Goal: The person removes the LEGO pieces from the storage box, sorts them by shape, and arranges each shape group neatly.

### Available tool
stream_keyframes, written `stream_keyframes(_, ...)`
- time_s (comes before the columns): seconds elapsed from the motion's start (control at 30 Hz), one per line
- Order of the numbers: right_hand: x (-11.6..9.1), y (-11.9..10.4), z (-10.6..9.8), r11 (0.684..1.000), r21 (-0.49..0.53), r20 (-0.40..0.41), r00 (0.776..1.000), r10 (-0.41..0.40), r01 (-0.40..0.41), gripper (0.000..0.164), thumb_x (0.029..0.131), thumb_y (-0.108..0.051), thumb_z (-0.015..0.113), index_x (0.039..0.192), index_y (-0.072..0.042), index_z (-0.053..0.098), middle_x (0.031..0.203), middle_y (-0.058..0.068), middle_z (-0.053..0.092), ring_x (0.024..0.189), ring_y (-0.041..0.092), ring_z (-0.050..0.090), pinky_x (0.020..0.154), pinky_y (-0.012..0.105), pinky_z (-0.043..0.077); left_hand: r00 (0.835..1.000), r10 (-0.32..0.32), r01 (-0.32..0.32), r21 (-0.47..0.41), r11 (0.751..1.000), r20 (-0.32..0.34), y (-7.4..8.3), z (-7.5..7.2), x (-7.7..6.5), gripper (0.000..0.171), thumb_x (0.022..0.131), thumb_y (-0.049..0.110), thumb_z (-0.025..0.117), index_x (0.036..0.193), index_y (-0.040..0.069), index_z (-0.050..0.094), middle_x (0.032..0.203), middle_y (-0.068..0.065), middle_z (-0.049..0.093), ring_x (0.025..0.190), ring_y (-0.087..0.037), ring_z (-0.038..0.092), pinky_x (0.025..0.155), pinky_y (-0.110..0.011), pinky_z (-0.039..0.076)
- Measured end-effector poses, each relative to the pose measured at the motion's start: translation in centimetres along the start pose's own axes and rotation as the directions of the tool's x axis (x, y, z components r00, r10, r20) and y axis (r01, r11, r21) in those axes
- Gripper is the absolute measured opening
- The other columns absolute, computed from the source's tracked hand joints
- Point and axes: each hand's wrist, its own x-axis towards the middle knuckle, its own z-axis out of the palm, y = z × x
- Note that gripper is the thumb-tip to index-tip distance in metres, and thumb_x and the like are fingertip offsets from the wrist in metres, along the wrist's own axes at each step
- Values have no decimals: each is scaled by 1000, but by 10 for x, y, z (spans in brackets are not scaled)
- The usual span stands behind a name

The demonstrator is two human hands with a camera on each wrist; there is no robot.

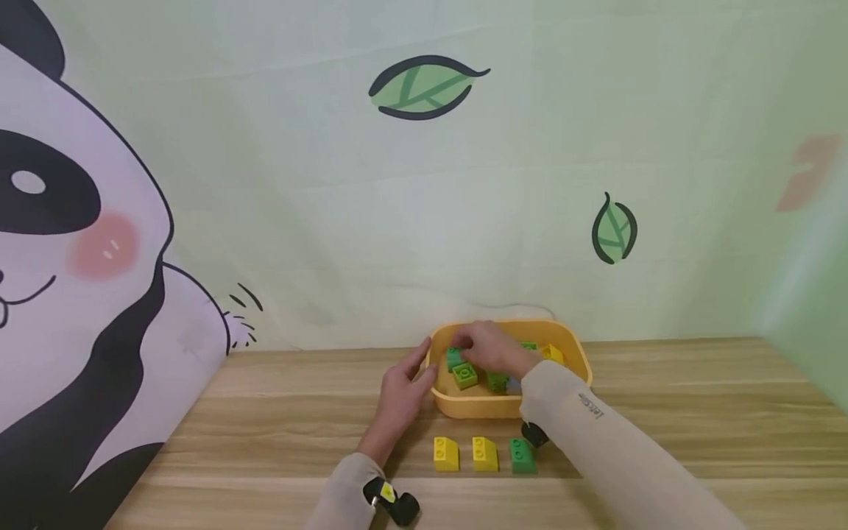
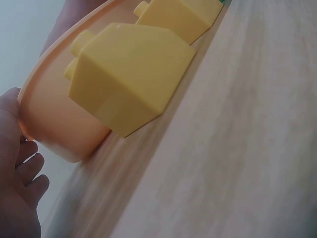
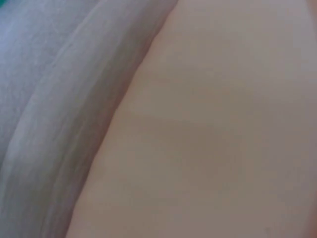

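Note:
An orange-yellow plastic basin (image 1: 470, 407) holds several toy building bricks. My left hand (image 1: 400, 394) touches its left side, thumb and index finger spread along the rim; the left wrist view shows the other fingers loosely bent beside the wall. My right hand (image 1: 493, 347) reaches into the basin with bent fingers. Their tips are at a teal-green brick (image 1: 453, 359), partly covered; whether they pinch it is unclear. Beside that lies a light green brick (image 1: 465, 375). The right wrist view holds only blurred skin and a sleeve (image 3: 64, 99).
In front of the basin stand a yellow sloped brick (image 1: 446, 454), a second yellow sloped brick (image 1: 485, 454) and a green sloped brick (image 1: 522, 456), spaced in a row on the wooden table (image 1: 278, 434). Behind the basin rises a pale green printed backdrop (image 1: 503, 221).

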Motion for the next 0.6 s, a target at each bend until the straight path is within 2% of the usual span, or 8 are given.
stream_keyframes(0.2,-1,1,0,999,-31,-13,1000,-24,24,28,104,-1,63,129,-7,75,128,10,73,119,26,66,110,48,52,1000,11,-12,-7,1000,-4,-1,0,0,50,103,6,63,152,-2,54,156,-17,52,147,-35,45,121,-52,36)
stream_keyframes(0.3,-2,-2,1,997,-75,-36,999,-23,20,26,105,-7,62,128,-6,75,125,10,74,111,24,67,106,46,54,1000,15,-15,-13,1000,-5,-2,1,1,51,103,6,63,152,-2,54,155,-17,52,147,-35,45,121,-52,36)
stream_keyframes(0.37,-2,-4,3,994,-110,-50,999,-19,13,25,107,-13,63,127,-6,75,121,8,75,103,20,67,101,43,57,1000,15,-15,-14,1000,-7,-1,1,0,51,103,6,63,152,-1,54,155,-17,52,147,-35,45,121,-51,36)
stream_keyframes(0.47,-1,-9,6,991,-135,-56,998,-1,-6,23,106,-23,66,119,-6,77,105,5,75,86,17,64,86,37,59,1000,14,-14,-16,1000,-10,-1,1,1,51,103,7,63,152,-1,54,155,-16,53,147,-34,45,121,-50,36)
stream_keyframes(0.6,2,-14,8,990,-138,-35,999,31,-35,23,103,-28,73,110,-7,76,88,0,68,76,15,60,70,30,53,1000,3,-3,-7,1000,-6,0,0,1,52,102,8,64,153,0,54,156,-15,52,147,-34,45,121,-48,37)
